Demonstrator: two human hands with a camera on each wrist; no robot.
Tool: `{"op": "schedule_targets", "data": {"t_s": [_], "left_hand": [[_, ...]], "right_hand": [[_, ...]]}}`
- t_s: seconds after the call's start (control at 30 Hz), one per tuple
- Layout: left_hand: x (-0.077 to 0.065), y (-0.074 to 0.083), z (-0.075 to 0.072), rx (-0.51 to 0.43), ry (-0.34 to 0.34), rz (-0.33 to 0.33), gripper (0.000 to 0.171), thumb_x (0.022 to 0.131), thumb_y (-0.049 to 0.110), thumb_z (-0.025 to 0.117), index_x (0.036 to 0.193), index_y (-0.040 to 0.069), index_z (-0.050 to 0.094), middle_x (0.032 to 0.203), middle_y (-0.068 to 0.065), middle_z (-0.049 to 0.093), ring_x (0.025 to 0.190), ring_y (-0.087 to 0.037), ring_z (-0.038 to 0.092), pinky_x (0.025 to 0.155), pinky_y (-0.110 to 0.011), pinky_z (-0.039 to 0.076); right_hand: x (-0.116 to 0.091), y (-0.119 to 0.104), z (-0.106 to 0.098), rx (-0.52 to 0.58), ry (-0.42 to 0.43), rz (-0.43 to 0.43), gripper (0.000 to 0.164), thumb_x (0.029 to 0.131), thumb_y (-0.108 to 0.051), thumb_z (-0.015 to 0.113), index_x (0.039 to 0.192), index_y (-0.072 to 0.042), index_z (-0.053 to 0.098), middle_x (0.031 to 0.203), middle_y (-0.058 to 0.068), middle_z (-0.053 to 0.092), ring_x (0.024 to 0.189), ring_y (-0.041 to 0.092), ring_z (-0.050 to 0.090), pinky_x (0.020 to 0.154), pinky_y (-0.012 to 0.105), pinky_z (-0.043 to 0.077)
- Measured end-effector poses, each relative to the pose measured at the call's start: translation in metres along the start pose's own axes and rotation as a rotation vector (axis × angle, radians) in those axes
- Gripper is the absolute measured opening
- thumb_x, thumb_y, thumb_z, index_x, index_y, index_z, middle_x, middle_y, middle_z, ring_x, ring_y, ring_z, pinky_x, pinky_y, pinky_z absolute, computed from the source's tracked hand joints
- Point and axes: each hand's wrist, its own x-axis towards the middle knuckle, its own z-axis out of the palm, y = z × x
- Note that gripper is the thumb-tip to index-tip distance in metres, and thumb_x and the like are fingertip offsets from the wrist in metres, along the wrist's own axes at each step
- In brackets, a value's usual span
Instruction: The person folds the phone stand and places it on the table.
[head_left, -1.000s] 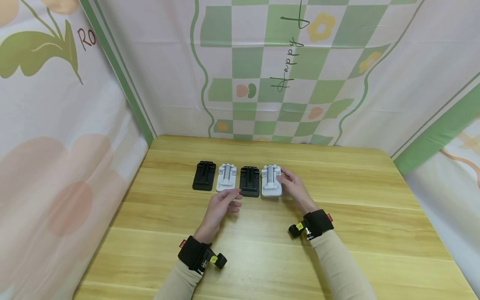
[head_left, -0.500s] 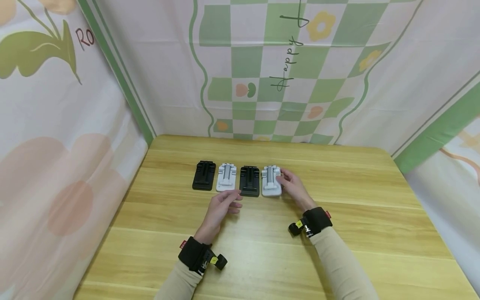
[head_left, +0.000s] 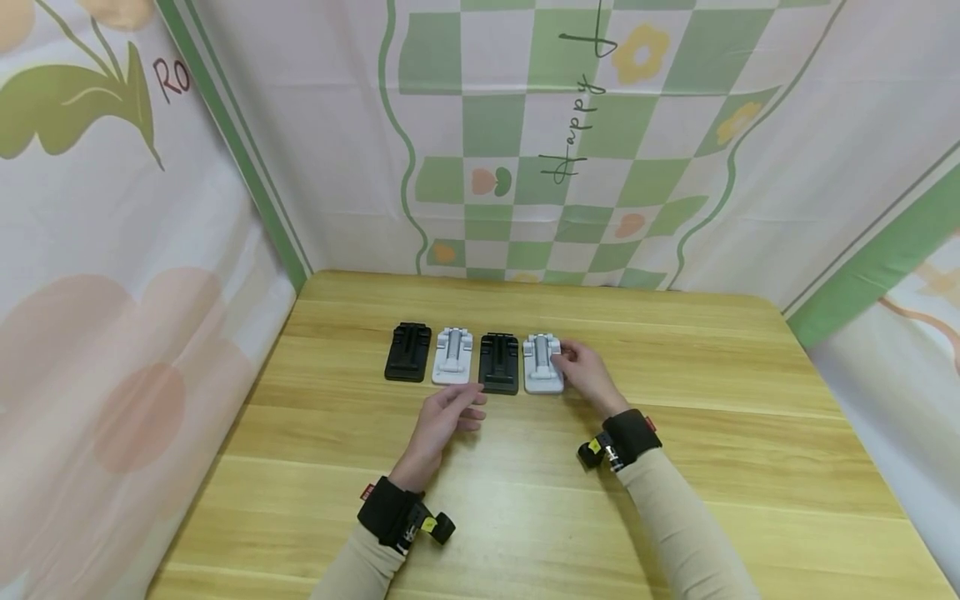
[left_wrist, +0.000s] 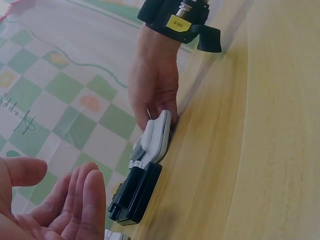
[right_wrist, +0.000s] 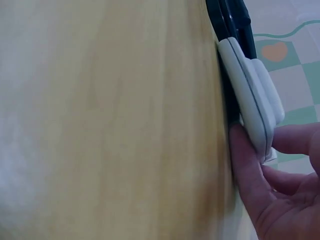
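A row of folded phone stands lies on the wooden table [head_left: 720,392], black and white by turns. At the row's right end my right hand [head_left: 591,379] pinches the edge of a white phone stand [head_left: 543,367]. In the right wrist view the thumb [right_wrist: 295,139] is on its upper side and a finger reaches under the edge. Left of it lies a black phone stand [head_left: 499,367], with my left hand [head_left: 444,417] just in front of its near edge. The left fingers [left_wrist: 90,200] are relaxed and hold nothing.
Further left in the row are another white phone stand [head_left: 452,358] and a black phone stand [head_left: 408,354]. A printed curtain [head_left: 345,167] hangs behind the table's far edge, and another curtain [head_left: 150,375] runs along its left side.
The rightmost white stand has come down slightly with my right hand, which has drawn a little toward the left. My left hand has shifted very slightly nearer. The other stands have not moved.
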Motion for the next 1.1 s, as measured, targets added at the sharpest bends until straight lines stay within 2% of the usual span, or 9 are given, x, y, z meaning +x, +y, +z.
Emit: {"op": "schedule_targets", "data": {"t_s": [0.27, 0.5, 0.8, 0.97, 1.1], "left_hand": [[0.000, -0.002, -0.001, 0.002, -0.002, 0.002, 0.043, 0.104, 0.030, 0.063, 0.133, -0.002, 0.065, 0.111, -0.016, 0.073, 0.083, -0.012, 0.070, 0.078, -0.029, 0.062], [0.000, -0.005, 0.001, -0.007, 0.002, 0.010, 0.042, 0.103, 0.028, 0.065, 0.131, -0.004, 0.065, 0.112, -0.020, 0.072, 0.081, -0.012, 0.070, 0.079, -0.031, 0.062], [-0.001, -0.005, 0.001, -0.010, -0.008, 0.004, 0.042, 0.104, 0.029, 0.064, 0.132, -0.002, 0.065, 0.119, -0.026, 0.069, 0.082, -0.012, 0.069, 0.079, -0.029, 0.061], [0.002, -0.003, -0.001, 0.017, -0.018, 0.019, 0.043, 0.104, 0.028, 0.062, 0.134, -0.004, 0.063, 0.120, -0.027, 0.068, 0.083, -0.013, 0.069, 0.083, -0.034, 0.062], [0.006, 0.001, -0.003, 0.044, 0.002, 0.036, 0.043, 0.104, 0.028, 0.062, 0.134, -0.004, 0.063, 0.118, -0.024, 0.070, 0.084, -0.014, 0.070, 0.085, -0.039, 0.062]], "right_hand": [[-0.001, -0.008, -0.001, -0.053, -0.003, 0.023, 0.052, 0.104, -0.019, 0.058, 0.145, 0.011, 0.048, 0.120, 0.026, 0.065, 0.100, 0.028, 0.063, 0.074, 0.027, 0.055], [-0.002, -0.012, -0.003, -0.124, -0.004, 0.010, 0.050, 0.105, -0.019, 0.057, 0.144, 0.010, 0.050, 0.119, 0.025, 0.065, 0.099, 0.028, 0.063, 0.073, 0.026, 0.051], [-0.002, -0.012, -0.003, -0.192, 0.025, -0.013, 0.046, 0.102, -0.014, 0.059, 0.139, 0.013, 0.053, 0.107, 0.020, 0.064, 0.088, 0.024, 0.058, 0.066, 0.026, 0.047], [-0.001, -0.009, -0.001, -0.173, 0.020, -0.013, 0.047, 0.102, -0.015, 0.060, 0.141, 0.012, 0.052, 0.111, 0.022, 0.065, 0.091, 0.025, 0.060, 0.069, 0.027, 0.050], [-0.002, -0.005, 0.000, -0.121, 0.005, 0.006, 0.050, 0.103, -0.018, 0.059, 0.144, 0.009, 0.051, 0.121, 0.024, 0.064, 0.103, 0.029, 0.061, 0.081, 0.032, 0.055]]}}
